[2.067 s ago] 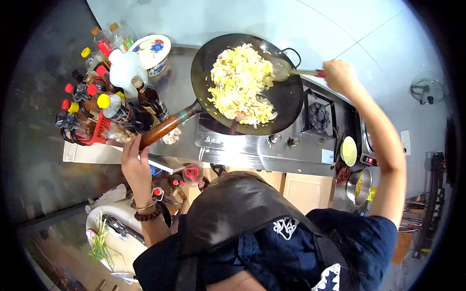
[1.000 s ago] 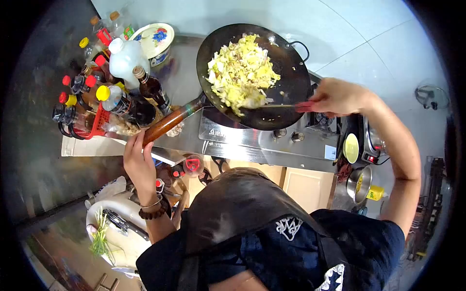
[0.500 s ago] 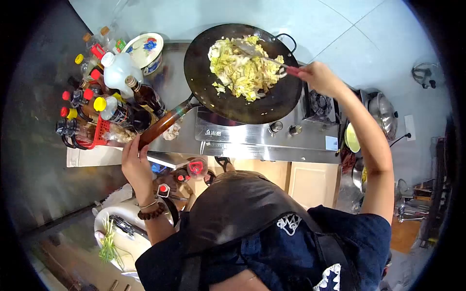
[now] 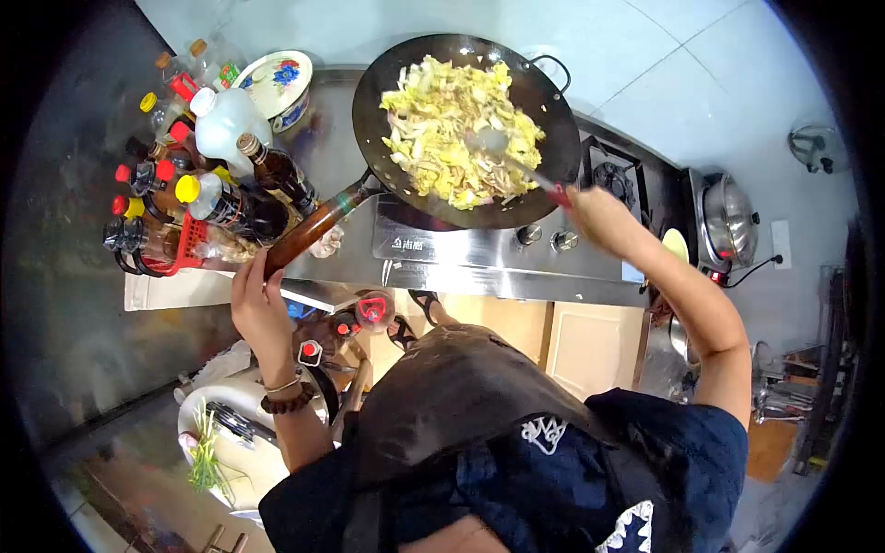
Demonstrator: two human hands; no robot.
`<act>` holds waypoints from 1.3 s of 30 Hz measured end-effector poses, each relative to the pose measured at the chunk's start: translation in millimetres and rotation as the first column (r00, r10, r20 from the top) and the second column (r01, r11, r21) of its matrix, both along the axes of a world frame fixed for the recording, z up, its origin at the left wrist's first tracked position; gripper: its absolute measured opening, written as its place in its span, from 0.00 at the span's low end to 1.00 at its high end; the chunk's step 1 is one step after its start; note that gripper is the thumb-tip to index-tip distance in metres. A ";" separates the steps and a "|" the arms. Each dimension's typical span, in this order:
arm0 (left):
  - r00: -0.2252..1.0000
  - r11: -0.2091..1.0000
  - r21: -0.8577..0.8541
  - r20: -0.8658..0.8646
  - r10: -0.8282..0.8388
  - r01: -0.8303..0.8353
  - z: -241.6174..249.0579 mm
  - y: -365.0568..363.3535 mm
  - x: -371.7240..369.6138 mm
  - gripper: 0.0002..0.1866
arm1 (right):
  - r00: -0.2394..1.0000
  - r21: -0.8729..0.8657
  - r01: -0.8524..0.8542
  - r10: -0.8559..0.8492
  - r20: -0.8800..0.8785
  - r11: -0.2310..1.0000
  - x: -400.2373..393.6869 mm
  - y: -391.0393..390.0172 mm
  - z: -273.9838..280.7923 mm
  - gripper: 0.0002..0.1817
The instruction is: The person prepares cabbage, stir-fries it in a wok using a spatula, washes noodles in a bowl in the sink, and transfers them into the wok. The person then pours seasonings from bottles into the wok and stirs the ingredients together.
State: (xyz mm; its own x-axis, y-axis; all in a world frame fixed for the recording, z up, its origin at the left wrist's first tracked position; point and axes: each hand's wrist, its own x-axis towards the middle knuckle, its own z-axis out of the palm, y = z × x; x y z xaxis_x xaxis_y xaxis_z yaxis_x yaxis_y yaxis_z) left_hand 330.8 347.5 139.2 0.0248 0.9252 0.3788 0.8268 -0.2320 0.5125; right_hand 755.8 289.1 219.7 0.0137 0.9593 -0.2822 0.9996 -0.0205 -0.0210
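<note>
A large black wok [image 4: 373, 138] sits on the stove, its long wooden handle [image 4: 309, 235] pointing toward my lower left. My left hand [image 4: 260, 300] is closed around the end of that handle. Chopped cabbage [image 4: 442, 120], yellow-green and white, is spread over the middle of the wok. In my right hand [image 4: 599, 217], at the wok's right rim, is a spatula [image 4: 527, 171] with a red grip. Its metal blade rests among the cabbage and is partly blurred.
Several sauce and oil bottles [image 4: 277, 175] crowd the left of the counter, some in a red basket [image 4: 191, 241]. Behind them stands a lidded floral pot [image 4: 277, 88]. A second burner [image 4: 613, 184] and a steel lidded pan [image 4: 730, 221] lie to the right.
My right hand has moved down toward me, drawing the spatula from the far part of the cabbage to its nearer right side. The cabbage is spread wider. My left hand stays on the handle.
</note>
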 end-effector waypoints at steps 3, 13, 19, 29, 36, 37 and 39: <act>1.000 1.000 0.000 -0.022 0.013 -0.013 0.4 -2.5 2.4 0.16 | 0.980 0.068 -0.165 0.171 -0.102 0.984 -34.4 -8.5 4.7 0.10; 0.999 0.999 0.021 -0.027 0.035 -0.035 -0.3 -9.3 6.4 0.16 | 0.979 -0.040 -0.164 0.157 -0.130 0.986 -14.0 1.9 10.8 0.10; 0.999 0.999 0.036 0.007 -0.039 0.038 3.7 -9.0 1.5 0.15 | 0.965 0.080 -0.088 0.065 0.252 0.993 4.5 67.9 63.3 0.14; 0.999 1.000 0.022 0.037 0.005 -0.006 -4.2 -9.9 3.6 0.17 | 0.942 0.110 -0.170 0.128 0.311 0.979 -2.3 73.9 100.0 0.20; 0.997 0.999 0.037 0.077 0.013 -0.016 0.0 -10.2 5.5 0.16 | 0.721 0.061 -0.150 0.067 0.689 0.987 1.0 58.6 154.2 0.13; 0.997 0.999 0.040 0.078 0.018 -0.021 1.1 -10.1 6.3 0.16 | 0.671 0.012 -0.133 0.081 0.737 0.991 3.2 57.6 153.6 0.13; 0.998 0.999 0.034 0.051 0.023 -0.025 2.4 -9.8 6.9 0.16 | 0.733 0.075 -0.045 -0.018 0.680 0.996 19.2 73.7 124.9 0.12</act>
